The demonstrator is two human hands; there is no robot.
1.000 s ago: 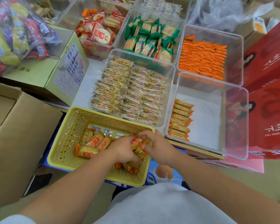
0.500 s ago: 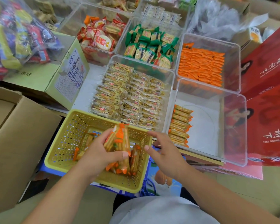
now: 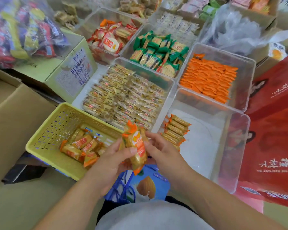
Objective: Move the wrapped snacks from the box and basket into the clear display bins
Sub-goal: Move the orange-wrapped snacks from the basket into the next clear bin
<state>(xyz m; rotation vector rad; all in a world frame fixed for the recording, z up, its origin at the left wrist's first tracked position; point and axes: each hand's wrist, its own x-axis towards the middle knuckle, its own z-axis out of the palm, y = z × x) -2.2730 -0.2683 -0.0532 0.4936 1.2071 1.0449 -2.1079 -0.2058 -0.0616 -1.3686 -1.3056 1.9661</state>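
Basket [image 3: 45, 146] left of near bin [image 3: 239, 146], snack row [image 3: 175, 131] inside bin's left side, filled bins [image 3: 246, 63] behind.

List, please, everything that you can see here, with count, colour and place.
yellow basket: one, yellow, front left
packs in basket: several, orange-gold, its right part
held packs: one bundle, orange-gold, between both hands
near bin: one, clear, front right, mostly bare
row of packs: one row, orange-gold, along the near bin's left wall
yellow-wrapped snacks: many, yellow, bin behind the basket
orange packets: many, orange, bin behind the near bin
green packets: many, green, bin further back
red-white packets: many, red and white, back left bin
carton: one, pale green, left of the bins
cardboard box: one, brown, far left
gift boxes: some, red, right edge
left hand: one, grips the bundle
right hand: one, holds the bundle's right side
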